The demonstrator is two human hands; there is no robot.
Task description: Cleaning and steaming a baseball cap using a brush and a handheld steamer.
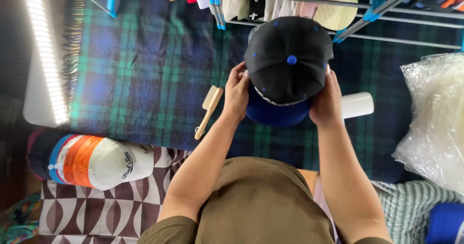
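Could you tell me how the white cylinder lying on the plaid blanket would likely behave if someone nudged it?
The white cylinder lies on its side, so it would probably roll, though the soft blanket may slow it. Its smooth surface looks somewhat slippery. Its weight can't be judged; the right hand hides part of it.

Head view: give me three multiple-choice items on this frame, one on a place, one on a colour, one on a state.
1. Where does the wooden brush lie?
A. on the plaid blanket, beside the left hand
B. inside the plastic bag
C. on the rack

2. What colour is the held cap's top button?
A. red
B. blue
C. white

3. How is the cap held?
A. by one hand
B. lying loose
C. between both hands

Answers: 1 A, the brush rests on the blanket left of that hand. 2 B, the button is blue on black. 3 C, the left hand and right hand grip opposite sides.
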